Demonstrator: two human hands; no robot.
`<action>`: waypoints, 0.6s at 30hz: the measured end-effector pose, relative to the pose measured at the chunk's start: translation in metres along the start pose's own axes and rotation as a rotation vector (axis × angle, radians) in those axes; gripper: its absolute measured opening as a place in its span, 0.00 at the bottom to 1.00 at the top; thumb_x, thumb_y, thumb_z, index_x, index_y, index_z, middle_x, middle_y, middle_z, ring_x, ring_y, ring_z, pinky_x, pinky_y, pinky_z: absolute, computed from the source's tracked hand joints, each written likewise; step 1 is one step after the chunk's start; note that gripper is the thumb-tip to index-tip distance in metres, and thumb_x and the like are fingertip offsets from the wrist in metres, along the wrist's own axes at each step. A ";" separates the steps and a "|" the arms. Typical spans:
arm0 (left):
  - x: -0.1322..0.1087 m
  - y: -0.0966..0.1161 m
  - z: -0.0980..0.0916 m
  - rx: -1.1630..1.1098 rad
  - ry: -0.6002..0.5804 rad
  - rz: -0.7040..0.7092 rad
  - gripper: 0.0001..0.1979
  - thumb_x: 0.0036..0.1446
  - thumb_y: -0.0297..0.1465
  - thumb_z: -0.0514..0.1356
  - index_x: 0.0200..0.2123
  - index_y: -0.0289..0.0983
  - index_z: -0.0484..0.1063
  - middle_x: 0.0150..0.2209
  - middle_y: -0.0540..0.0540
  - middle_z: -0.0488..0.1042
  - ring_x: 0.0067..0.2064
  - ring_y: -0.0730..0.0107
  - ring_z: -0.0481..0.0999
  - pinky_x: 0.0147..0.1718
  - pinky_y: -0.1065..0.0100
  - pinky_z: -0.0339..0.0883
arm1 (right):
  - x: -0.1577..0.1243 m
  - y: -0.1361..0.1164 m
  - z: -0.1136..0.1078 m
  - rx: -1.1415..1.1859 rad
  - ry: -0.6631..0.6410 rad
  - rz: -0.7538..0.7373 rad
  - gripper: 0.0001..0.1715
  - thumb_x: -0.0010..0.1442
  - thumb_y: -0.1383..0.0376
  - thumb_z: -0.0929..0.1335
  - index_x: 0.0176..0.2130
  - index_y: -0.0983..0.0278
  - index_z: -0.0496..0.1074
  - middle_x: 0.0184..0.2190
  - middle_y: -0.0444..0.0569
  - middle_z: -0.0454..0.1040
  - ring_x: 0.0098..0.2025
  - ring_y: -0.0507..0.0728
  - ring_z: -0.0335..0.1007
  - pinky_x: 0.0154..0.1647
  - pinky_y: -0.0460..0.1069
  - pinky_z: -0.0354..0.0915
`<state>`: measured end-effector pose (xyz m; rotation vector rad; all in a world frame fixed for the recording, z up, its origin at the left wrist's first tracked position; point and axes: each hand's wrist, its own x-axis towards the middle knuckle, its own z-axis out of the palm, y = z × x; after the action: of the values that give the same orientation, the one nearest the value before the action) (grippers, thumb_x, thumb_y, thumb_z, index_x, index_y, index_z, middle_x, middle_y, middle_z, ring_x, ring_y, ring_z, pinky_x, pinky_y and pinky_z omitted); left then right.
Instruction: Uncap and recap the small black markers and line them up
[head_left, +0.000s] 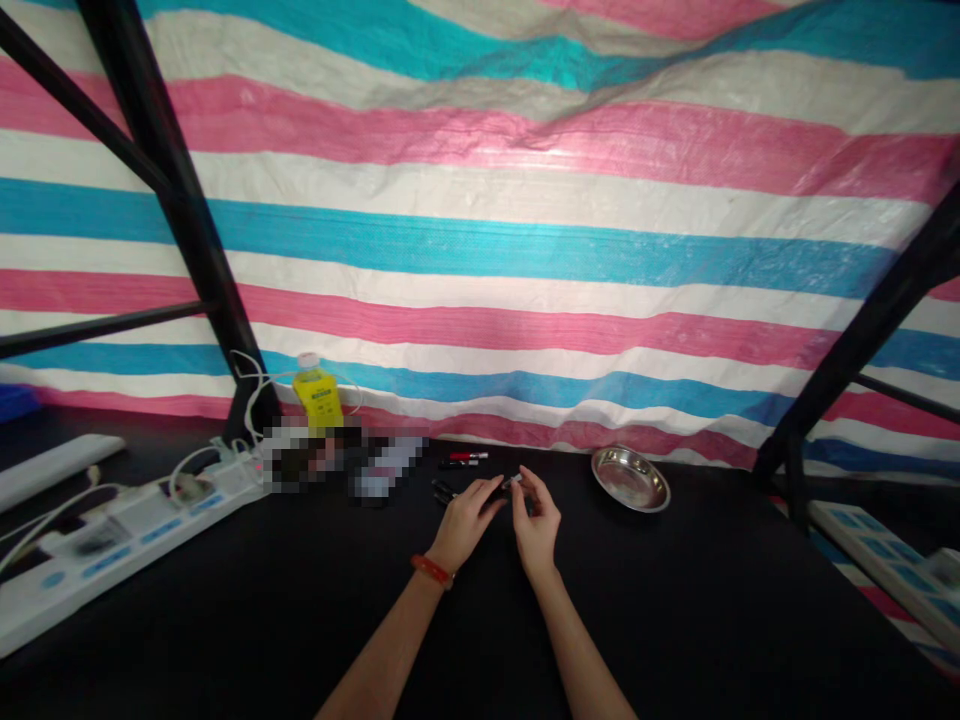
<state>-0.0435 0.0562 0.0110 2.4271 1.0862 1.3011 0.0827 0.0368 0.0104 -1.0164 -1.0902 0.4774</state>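
My left hand and my right hand meet above the black table, fingertips bent inward. Between them is a small dark and silvery piece, pinched at its two ends; its kind is too small to make out. An orange-red bracelet circles my left wrist. Just beyond my left hand lies a dark tool with looped handles, partly hidden by the hand. Farther back are a red pen-like stick and a black one, side by side.
A shiny metal dish stands at the back right. To the left are a yellow-labelled bottle and a long white power strip with cables. Another strip is at far right. Black posts and a striped sheet close the back.
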 end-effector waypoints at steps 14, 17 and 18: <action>0.001 0.000 -0.002 0.229 0.011 -0.051 0.07 0.57 0.32 0.56 0.37 0.38 0.73 0.33 0.48 0.77 0.33 0.68 0.74 0.38 0.62 0.63 | 0.003 -0.004 -0.001 -0.032 0.108 -0.046 0.16 0.52 0.59 0.69 0.39 0.64 0.64 0.32 0.48 0.72 0.33 0.53 0.70 0.36 0.49 0.67; 0.002 0.001 -0.003 0.265 0.030 -0.053 0.07 0.57 0.33 0.57 0.36 0.39 0.74 0.31 0.49 0.77 0.31 0.69 0.74 0.39 0.61 0.60 | 0.002 -0.004 0.000 -0.034 0.106 -0.033 0.15 0.52 0.59 0.69 0.37 0.64 0.64 0.31 0.48 0.72 0.32 0.53 0.70 0.35 0.49 0.66; 0.002 0.001 -0.003 0.276 0.037 -0.057 0.07 0.57 0.33 0.57 0.35 0.39 0.74 0.30 0.49 0.77 0.31 0.69 0.73 0.39 0.60 0.60 | 0.002 -0.004 0.000 -0.026 0.104 -0.032 0.14 0.53 0.59 0.69 0.37 0.63 0.63 0.31 0.47 0.72 0.32 0.53 0.70 0.35 0.49 0.66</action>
<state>-0.0446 0.0557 0.0145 2.5484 1.4186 1.2562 0.0830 0.0360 0.0148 -1.0339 -1.0207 0.3808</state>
